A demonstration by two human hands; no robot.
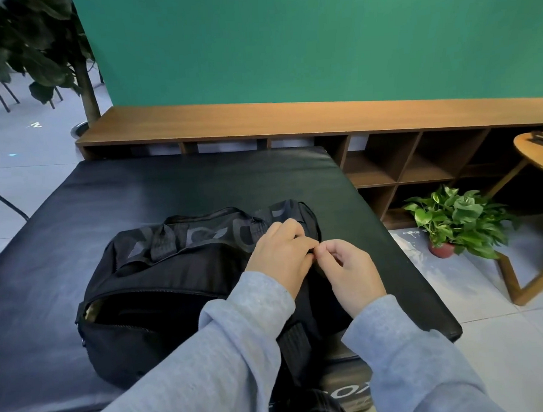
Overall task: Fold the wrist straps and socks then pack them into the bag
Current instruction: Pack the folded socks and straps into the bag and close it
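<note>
My right hand (349, 272) has its thumb and forefinger pinched together on something small and dark at the right end of the bag (186, 290), most likely a zipper pull, though the piece itself is too small for me to name with certainty. My left hand (281, 255) lies beside it, touching it at the fingertips, fingers curled down onto the bag's dark fabric as if bracing or gathering it; I cannot tell whether that grip is truly closed on the cloth or only pressing it. Both grey sleeves (239, 347) reach in from the bottom of the view. The bag sits on a black padded surface (77, 195), its carry straps (169, 241) slumped over the top and its long zippered mouth (119, 309) gaping on the near left side, with a dark interior in which I can make out nothing clearly. No wrist straps or socks show anywhere on the padding or around the bag. From that I judge the folding and packing are probably done already and I am at the closing stage, though the items may simply be hidden inside. What is left, as I read it, is drawing the zipper along the open mouth.
</note>
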